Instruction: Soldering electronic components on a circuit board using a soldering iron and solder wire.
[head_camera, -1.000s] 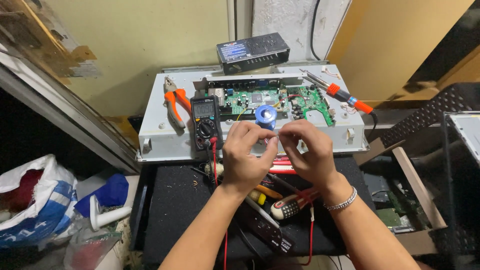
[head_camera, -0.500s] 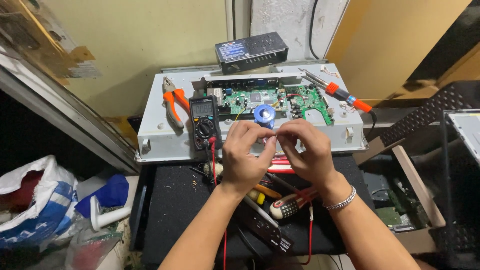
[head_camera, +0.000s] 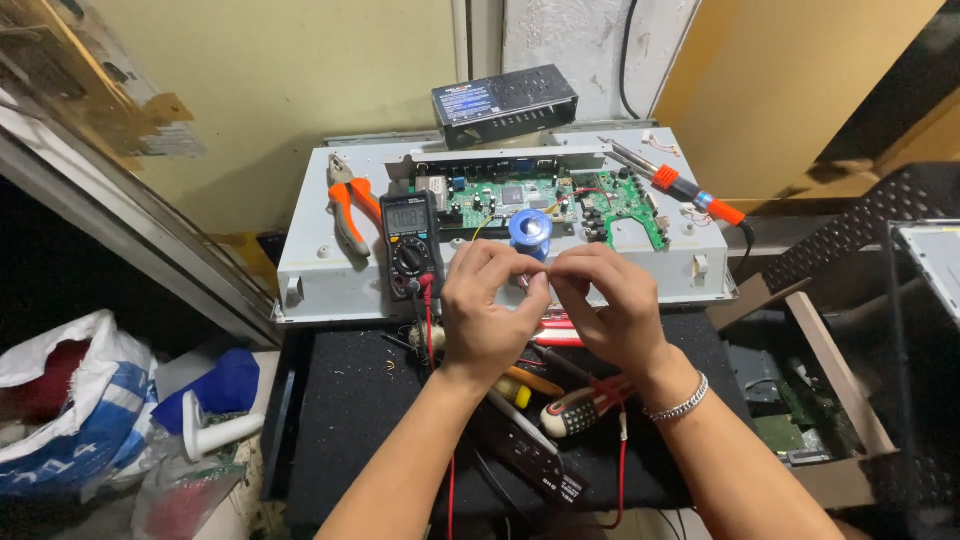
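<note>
My left hand (head_camera: 490, 310) and my right hand (head_camera: 610, 305) meet fingertip to fingertip over the front edge of a grey metal chassis (head_camera: 320, 265). The fingers pinch something small between them; I cannot see what it is. Just behind the fingers stands a blue spool of solder wire (head_camera: 529, 229). A green circuit board (head_camera: 560, 200) lies in the chassis. A black multimeter (head_camera: 410, 243) with red and black leads rests left of my left hand. Under my wrists, on a black mat (head_camera: 350, 420), lie screwdrivers (head_camera: 580, 410) with striped handles.
Orange-handled pliers (head_camera: 350, 205) lie on the chassis at the left. A soldering iron with an orange grip (head_camera: 690, 195) lies at the right. A black box (head_camera: 505, 100) stands at the back. Bags (head_camera: 60, 410) sit low left, a cardboard box of parts (head_camera: 830, 390) at the right.
Both hands stay together in the same spot. Only the fingertips shift slightly around the small thing.
</note>
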